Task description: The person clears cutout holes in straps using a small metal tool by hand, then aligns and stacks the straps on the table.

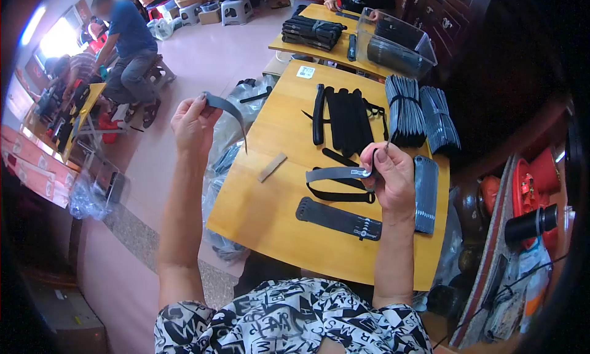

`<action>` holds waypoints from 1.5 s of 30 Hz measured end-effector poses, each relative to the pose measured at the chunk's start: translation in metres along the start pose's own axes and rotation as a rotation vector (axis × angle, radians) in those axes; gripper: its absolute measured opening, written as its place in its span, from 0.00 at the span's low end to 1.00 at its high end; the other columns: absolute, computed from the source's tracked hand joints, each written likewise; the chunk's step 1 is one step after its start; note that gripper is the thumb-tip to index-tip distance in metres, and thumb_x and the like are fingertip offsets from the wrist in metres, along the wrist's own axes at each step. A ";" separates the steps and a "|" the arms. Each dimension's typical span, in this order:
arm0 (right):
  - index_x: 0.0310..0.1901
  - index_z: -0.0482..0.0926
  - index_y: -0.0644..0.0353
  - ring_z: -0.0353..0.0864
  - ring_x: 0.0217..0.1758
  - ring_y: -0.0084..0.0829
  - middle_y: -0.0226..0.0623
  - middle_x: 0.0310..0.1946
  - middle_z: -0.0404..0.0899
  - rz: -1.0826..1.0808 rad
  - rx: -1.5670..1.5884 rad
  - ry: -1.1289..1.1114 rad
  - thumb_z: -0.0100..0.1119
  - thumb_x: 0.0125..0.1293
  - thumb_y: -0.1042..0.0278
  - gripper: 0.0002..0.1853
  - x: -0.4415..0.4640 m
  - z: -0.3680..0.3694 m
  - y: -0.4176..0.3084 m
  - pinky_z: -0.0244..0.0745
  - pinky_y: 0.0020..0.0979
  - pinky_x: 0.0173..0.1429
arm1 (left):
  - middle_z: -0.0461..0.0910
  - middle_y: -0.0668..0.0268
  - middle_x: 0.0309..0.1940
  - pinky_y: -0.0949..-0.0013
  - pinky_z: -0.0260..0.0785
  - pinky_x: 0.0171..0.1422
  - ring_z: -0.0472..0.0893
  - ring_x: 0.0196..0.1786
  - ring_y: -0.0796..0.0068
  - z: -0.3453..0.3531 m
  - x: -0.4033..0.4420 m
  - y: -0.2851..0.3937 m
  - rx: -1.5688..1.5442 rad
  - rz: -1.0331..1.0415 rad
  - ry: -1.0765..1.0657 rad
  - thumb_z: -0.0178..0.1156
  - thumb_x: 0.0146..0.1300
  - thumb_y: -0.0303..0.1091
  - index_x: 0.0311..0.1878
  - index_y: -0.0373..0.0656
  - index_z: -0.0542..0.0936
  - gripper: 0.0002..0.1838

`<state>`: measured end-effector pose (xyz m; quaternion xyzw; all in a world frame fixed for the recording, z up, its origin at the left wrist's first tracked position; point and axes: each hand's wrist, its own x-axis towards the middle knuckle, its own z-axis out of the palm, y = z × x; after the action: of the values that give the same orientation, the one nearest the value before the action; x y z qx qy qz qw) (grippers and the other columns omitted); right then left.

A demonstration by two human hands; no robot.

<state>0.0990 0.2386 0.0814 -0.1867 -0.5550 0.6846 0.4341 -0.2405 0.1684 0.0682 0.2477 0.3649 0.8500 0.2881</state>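
Observation:
My left hand (195, 121) is raised left of the yellow table (289, 114), pinching the end of a grey strap (228, 108) that curves down to the right. Over the table's right part, my right hand (390, 176) pinches another grey strap (335, 174) with a small printed label. A black strap with a buckle (341, 196) lies just below that strap. Nearer me is a flat dark stack of straps (338, 220) with white marks. A short tan strip (273, 168) rests on the table between my hands.
Black straps (349, 120) and banded grey bundles (405, 111) lie at the table's far side. A clear bin (396, 47) stands on another table behind. One person sits on a stool at the upper left, another works at the top. Shelves with red items (538, 176) flank the right.

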 end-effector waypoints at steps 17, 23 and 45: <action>0.32 0.75 0.64 0.66 0.20 0.16 0.30 0.22 0.71 -0.143 0.028 0.081 0.52 0.66 0.59 0.15 -0.039 -0.007 -0.023 0.57 0.15 0.20 | 0.74 0.59 0.36 0.73 0.70 0.45 0.79 0.40 0.69 -0.062 -0.129 -0.088 0.637 -0.012 0.203 0.53 0.53 0.15 0.37 0.33 0.74 0.08; 0.32 0.76 0.63 0.65 0.18 0.15 0.29 0.21 0.72 -0.094 0.033 0.139 0.54 0.64 0.58 0.14 -0.043 -0.006 -0.024 0.55 0.14 0.20 | 0.74 0.58 0.37 0.68 0.68 0.41 0.75 0.43 0.67 -0.016 -0.157 -0.067 1.223 0.452 -0.179 0.59 0.49 0.19 0.36 0.35 0.74 0.09; 0.26 0.71 0.58 0.62 0.16 0.17 0.31 0.21 0.72 -0.180 0.102 0.698 0.49 0.67 0.60 0.14 -0.016 -0.091 -0.043 0.56 0.21 0.18 | 0.74 0.65 0.28 0.79 0.67 0.27 0.74 0.26 0.82 0.121 -0.205 -0.138 0.590 -0.002 -0.634 0.64 0.52 0.19 0.55 0.39 0.61 0.29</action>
<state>0.1916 0.2799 0.0891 -0.3377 -0.3527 0.5653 0.6648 0.0241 0.1673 -0.0061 0.5681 0.4857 0.5910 0.3036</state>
